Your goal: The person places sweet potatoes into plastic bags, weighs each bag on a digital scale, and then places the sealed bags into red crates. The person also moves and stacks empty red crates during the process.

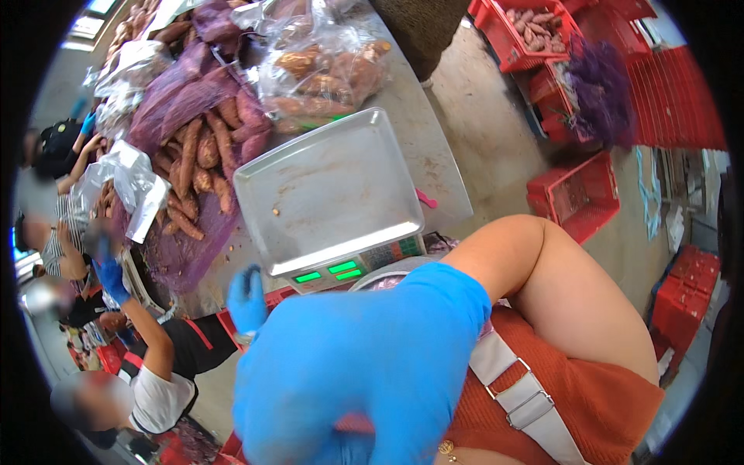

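head view, and we look mid-job: right hand [349,356], in a smooth blue glove, looms blurred and knuckles-up, so whether it grips anything i can't tell. just left, another blue-gloved hand [248,300] pokes fingers upward; whether that's the person's left, or holding anything, can't tell either. beyond them waits the scale with a broad silver metal pan [333,190], green display [345,268] lit, only a crumb [276,211] aboard: no weighing under way. farther out, one clear plastic bag [329,74] is already filled; up-left, long reddish-brown tubers [208,147] lie unbagged on purple mesh netting [190,252], so plenty seems left.
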Demonstrator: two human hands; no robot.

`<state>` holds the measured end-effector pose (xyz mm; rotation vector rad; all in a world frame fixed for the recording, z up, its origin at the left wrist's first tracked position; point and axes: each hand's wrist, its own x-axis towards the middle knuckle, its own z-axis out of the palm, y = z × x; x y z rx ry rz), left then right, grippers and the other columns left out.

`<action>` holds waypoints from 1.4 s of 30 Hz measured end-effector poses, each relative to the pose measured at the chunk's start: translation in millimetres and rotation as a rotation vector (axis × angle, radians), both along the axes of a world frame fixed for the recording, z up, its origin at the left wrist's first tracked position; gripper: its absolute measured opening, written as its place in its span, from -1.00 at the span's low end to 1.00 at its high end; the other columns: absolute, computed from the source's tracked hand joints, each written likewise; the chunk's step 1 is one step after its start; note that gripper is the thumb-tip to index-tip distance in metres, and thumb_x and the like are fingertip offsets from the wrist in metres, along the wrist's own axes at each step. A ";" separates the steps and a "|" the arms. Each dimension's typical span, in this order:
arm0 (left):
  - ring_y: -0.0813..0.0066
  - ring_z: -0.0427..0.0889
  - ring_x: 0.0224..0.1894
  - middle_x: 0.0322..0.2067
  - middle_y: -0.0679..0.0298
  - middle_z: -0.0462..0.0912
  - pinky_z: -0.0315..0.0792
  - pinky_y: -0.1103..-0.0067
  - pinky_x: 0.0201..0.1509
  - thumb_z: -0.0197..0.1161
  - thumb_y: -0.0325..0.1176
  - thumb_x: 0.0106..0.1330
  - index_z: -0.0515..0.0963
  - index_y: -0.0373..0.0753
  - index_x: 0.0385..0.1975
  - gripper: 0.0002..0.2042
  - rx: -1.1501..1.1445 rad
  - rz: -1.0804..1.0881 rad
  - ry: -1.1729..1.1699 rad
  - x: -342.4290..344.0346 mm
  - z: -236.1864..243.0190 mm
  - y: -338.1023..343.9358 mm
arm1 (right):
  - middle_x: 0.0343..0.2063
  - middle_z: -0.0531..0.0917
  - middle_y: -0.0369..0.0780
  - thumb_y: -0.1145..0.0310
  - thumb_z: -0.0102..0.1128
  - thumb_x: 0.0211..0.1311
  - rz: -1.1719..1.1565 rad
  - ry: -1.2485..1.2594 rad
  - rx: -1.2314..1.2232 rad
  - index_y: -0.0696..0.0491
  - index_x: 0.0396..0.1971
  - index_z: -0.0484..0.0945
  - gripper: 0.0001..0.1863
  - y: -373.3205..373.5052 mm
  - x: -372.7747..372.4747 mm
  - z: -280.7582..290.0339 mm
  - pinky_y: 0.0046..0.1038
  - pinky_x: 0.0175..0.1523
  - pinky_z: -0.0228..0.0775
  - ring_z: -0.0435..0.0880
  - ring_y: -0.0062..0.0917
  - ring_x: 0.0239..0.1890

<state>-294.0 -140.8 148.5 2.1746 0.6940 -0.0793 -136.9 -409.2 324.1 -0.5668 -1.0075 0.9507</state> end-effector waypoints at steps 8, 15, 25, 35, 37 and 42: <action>0.25 0.41 0.02 -0.01 0.07 0.41 0.25 0.50 0.09 0.14 -0.28 0.15 0.30 -0.32 0.04 -0.54 0.358 -0.476 -0.294 237.3 21.3 -60.7 | -0.62 0.47 -0.30 0.36 0.24 -0.05 -0.282 -0.165 0.061 0.09 -0.58 0.47 -0.85 -42.9 53.2 -10.3 -0.57 -0.36 0.29 0.44 -0.61 -0.50; 0.04 0.43 -0.05 -0.07 -0.12 0.40 0.32 0.38 0.00 0.23 -0.11 -0.02 0.21 -0.24 0.10 -0.34 0.560 -0.304 -0.109 343.4 -37.6 -59.9 | -0.47 0.55 -0.12 0.11 0.23 -0.09 -1.056 -0.131 -0.708 0.13 -0.45 0.53 -0.64 -20.1 174.9 -141.0 -0.45 -0.26 0.41 0.56 -0.44 -0.40; 0.33 0.52 -0.44 -0.48 0.26 0.55 0.40 0.55 -0.27 0.04 -0.54 0.06 0.50 -0.26 -0.40 -0.86 -0.467 0.199 -0.284 338.0 -52.6 4.9 | -0.48 0.57 -0.04 0.07 0.17 -0.14 -1.263 -0.688 -1.283 0.25 -0.47 0.52 -0.53 22.7 276.8 -223.7 -0.28 -0.13 0.36 0.54 -0.20 -0.34; 0.53 0.26 -0.61 -0.69 0.39 0.29 0.27 0.57 -0.46 -0.05 -0.48 0.15 0.28 -0.15 -0.68 -0.83 -1.054 0.418 -0.544 320.1 13.8 6.8 | -0.62 0.49 -0.29 0.42 -0.16 0.08 -0.890 0.382 -0.227 0.23 -0.47 0.51 -0.75 -1.8 257.1 -103.9 -0.62 -0.33 0.33 0.41 -0.68 -0.56; 0.52 0.21 -0.69 -0.73 0.41 0.26 0.23 0.58 -0.55 -0.03 -0.49 0.15 0.26 -0.14 -0.68 -0.82 -1.221 0.173 -0.595 317.0 65.4 36.9 | -0.64 0.47 -0.31 0.41 -0.17 0.08 -0.976 0.102 -0.362 0.23 -0.49 0.52 -0.74 4.7 235.1 -77.5 -0.63 -0.34 0.31 0.39 -0.69 -0.57; 0.56 0.46 -0.46 -0.48 0.32 0.49 0.38 0.63 -0.35 0.08 -0.37 0.18 0.44 -0.22 -0.38 -0.91 -0.478 -0.235 -0.590 292.2 206.1 -27.0 | -0.62 0.52 -0.27 0.43 -0.14 0.04 -1.178 -0.396 -0.115 0.20 -0.50 0.56 -0.74 28.3 176.5 -12.1 -0.63 -0.34 0.31 0.43 -0.68 -0.56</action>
